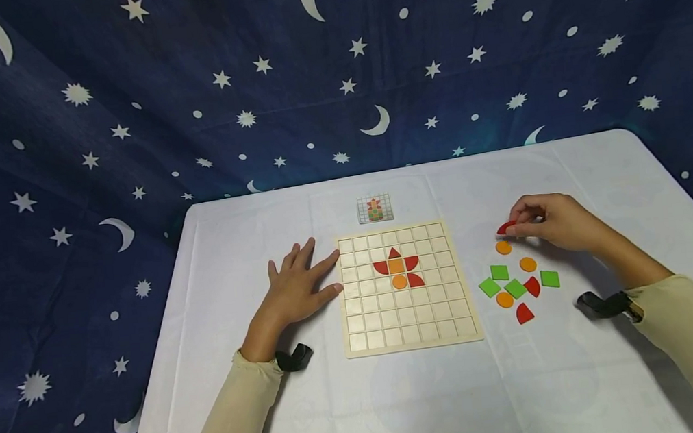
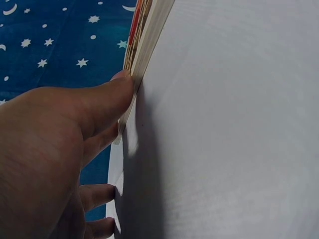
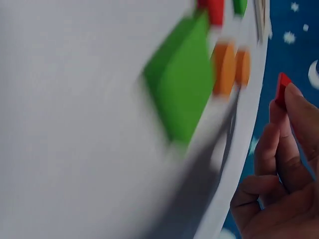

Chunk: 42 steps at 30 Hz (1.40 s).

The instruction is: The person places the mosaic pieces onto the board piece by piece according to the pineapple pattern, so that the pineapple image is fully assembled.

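Observation:
My left hand (image 1: 294, 290) lies with fingers spread at the left side of a pale wooden grid board (image 1: 400, 318); thumb and index fingertips touch its edge, also in the left wrist view. Between thumb and fingers, my right hand (image 1: 557, 222) pinches a red quarter-circle tile (image 3: 282, 89), held above the table at the right. On the board, a red triangle tile (image 1: 394, 253) tops an orange square tile (image 1: 395, 266) flanked by two red quarter-circles. Below sit an orange round tile (image 1: 399, 281) and another red quarter-circle (image 1: 415, 280).
Right of the board lie several green square tiles (image 1: 550, 278), three orange round tiles (image 1: 528, 264) and two red quarter-circles (image 1: 525, 313). A small pattern card (image 1: 375, 208) lies behind the board. A dark blue star-and-moon cloth (image 1: 291, 146) hangs beyond the white table (image 1: 412, 403).

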{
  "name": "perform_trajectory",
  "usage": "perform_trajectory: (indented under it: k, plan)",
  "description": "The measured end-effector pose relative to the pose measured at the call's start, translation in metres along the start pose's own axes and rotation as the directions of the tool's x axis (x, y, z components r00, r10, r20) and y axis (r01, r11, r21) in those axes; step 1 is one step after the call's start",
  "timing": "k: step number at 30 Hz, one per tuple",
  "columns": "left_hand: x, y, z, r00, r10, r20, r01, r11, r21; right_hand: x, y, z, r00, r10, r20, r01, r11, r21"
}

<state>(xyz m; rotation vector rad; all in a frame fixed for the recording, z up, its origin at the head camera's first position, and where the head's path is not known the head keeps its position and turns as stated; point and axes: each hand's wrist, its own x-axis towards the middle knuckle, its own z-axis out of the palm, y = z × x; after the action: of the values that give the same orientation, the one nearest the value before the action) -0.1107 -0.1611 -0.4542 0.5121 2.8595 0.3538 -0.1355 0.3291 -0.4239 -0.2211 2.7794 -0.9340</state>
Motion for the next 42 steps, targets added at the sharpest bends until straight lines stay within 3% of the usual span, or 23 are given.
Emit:
perform_trajectory:
  k: [10,19,27,34,42]
  plan:
    - [0.001,0.001,-0.002,1.000,0.002,0.007,-0.002,1.000,-0.002,0.012,-0.065,0.041,0.984,-0.030,0.176,-0.011,0.974,0.225]
    - [0.000,0.001,-0.002,1.000,0.001,0.001,-0.001,1.000,-0.009,0.020,-0.109,0.086,0.961,-0.074,0.265,-0.018,0.944,0.330]
    - [-0.001,0.000,-0.002,1.000,0.002,0.001,-0.002,1.000,-0.003,0.017,-0.135,0.116,0.967,-0.102,0.234,0.020,0.944,0.329]
    - [0.000,0.000,-0.002,1.000,0.010,-0.001,-0.010,1.000,-0.003,0.018,-0.147,0.125,0.976,-0.132,0.174,0.077,0.953,0.293]
    - [-0.001,0.002,-0.003,1.000,-0.001,0.001,0.001,1.000,-0.020,0.021,-0.155,0.134,0.971,-0.199,0.129,0.163,0.955,0.248]
